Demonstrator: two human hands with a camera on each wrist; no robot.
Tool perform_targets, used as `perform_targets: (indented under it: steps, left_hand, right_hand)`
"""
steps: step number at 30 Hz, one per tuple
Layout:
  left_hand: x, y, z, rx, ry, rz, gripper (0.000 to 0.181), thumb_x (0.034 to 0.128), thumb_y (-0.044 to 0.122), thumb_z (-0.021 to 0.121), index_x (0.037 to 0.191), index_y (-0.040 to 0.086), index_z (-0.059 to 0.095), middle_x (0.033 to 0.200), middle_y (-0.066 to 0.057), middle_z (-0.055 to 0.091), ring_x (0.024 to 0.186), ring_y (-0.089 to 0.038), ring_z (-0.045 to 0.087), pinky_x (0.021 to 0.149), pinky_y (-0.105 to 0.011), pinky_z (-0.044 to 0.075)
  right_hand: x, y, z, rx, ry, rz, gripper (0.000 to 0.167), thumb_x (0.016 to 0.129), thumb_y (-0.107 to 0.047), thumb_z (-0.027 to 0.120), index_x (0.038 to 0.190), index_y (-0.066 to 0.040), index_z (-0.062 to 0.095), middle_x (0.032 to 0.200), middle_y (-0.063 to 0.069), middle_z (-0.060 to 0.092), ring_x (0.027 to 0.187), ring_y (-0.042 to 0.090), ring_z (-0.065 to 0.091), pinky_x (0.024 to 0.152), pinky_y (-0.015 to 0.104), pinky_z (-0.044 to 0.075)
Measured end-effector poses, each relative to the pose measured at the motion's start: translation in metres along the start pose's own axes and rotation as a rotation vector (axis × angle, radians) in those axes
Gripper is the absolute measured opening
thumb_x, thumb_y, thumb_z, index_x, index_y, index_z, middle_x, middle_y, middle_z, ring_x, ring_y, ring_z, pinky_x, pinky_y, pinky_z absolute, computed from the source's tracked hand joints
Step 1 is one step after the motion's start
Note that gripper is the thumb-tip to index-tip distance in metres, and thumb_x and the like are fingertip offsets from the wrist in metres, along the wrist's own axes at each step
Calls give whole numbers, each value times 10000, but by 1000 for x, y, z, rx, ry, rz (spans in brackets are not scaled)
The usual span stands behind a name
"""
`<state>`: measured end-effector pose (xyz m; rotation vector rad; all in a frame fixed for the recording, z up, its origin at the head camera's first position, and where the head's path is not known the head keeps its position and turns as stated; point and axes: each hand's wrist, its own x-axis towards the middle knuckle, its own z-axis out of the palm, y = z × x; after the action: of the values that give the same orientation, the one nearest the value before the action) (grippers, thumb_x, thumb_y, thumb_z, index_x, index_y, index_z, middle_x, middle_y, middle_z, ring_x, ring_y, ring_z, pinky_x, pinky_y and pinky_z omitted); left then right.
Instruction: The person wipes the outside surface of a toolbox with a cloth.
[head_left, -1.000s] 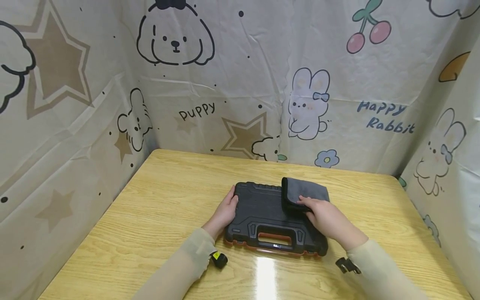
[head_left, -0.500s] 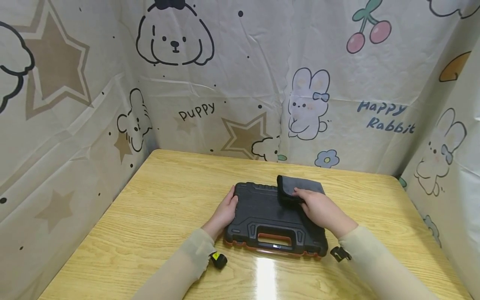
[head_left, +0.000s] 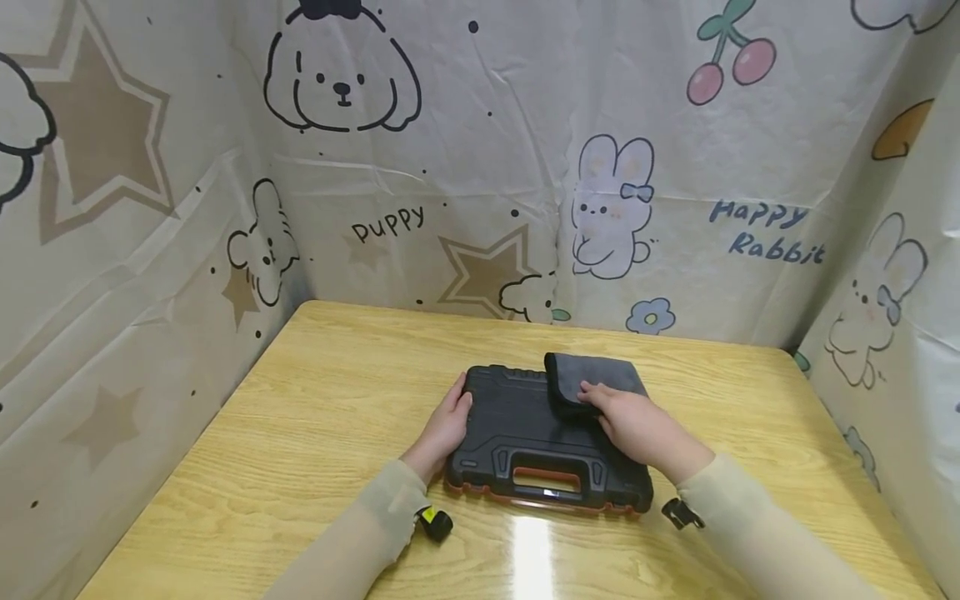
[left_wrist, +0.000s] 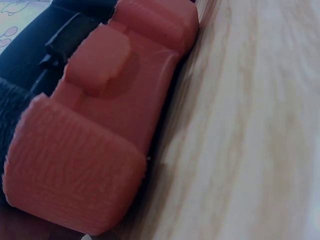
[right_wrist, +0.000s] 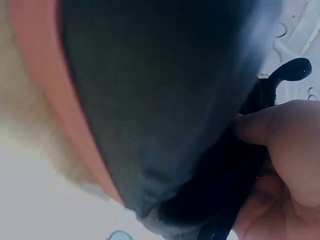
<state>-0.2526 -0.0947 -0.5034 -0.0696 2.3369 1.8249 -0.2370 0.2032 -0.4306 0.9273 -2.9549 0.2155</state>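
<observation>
A black plastic carrying case [head_left: 510,417] with an orange lower half lies flat on the table, its handle toward me. At its left edge my left hand [head_left: 447,425] grips the side. The left wrist view shows the orange side [left_wrist: 125,100] of the case close up, with only a sliver of the hand at the bottom. My right hand [head_left: 637,425] holds a folded grey cloth [head_left: 596,375] with black edging over the case's far right part. In the right wrist view, the thumb and curled fingers pinch the cloth's dark edge [right_wrist: 220,185] against the black lid [right_wrist: 150,90].
The wood-grain table [head_left: 337,400] extends around the case on all sides. Printed cloth curtains [head_left: 450,167] hang behind it and along both sides. Small black devices are strapped at both wrists.
My right hand has slid the grey cloth left and slightly away from me over the lid. The left hand and the case have stayed put while the head view shifted slightly.
</observation>
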Motion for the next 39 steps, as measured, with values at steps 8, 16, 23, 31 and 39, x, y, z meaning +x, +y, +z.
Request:
perform_targets:
  steps: [8, 16, 23, 31, 39]
  left_hand:
    - [-1, 1, 0, -2, 2, -2, 578, 1131, 267, 341, 1667, 128, 175, 1719, -172, 173, 1586, -398, 137, 1279, -576, 145]
    - [1, -1, 1, -5, -5, 5, 570, 1135, 248, 331, 1666, 119, 171, 1716, -184, 170, 1585, -401, 138, 1279, -573, 148]
    - [1, -2, 0, -21, -6, 1, 570, 1134, 248, 332, 1667, 123, 170, 1719, -169, 170, 1587, -389, 138, 1278, -571, 151]
    - [3, -1, 0, -17, -11, 20, 569, 1134, 243, 332, 1661, 95, 179, 1721, -171, 163, 1590, -388, 127, 1284, -560, 144]
    - [2, -1, 0, -11, -1, 13, 571, 1134, 251, 338, 1663, 107, 178, 1722, -162, 169, 1589, -386, 134, 1281, -568, 149]
  right_hand:
    - [-27, -19, 0, 26, -5, -45, 375, 956, 9, 669, 1330, 16, 655, 1464, 186, 598, 1289, 386, 622, 970, 494, 566]
    - [-59, -37, -5, 118, -45, -60, 412, 934, 25, 685, 1344, -6, 654, 1469, 167, 598, 1294, 387, 617, 933, 480, 581]
    - [-79, -47, -7, 135, -64, -61, 450, 928, 7, 708, 1371, -41, 648, 1480, 140, 596, 1302, 371, 615, 940, 476, 581]
    - [-92, -55, -8, 148, -88, -44, 390, 956, -4, 658, 1341, -58, 681, 1461, 113, 617, 1293, 356, 626, 956, 484, 574]
    - [-98, -60, -8, 152, -115, -39, 367, 967, -42, 668, 1333, -65, 686, 1460, 107, 619, 1288, 355, 630, 959, 479, 577]
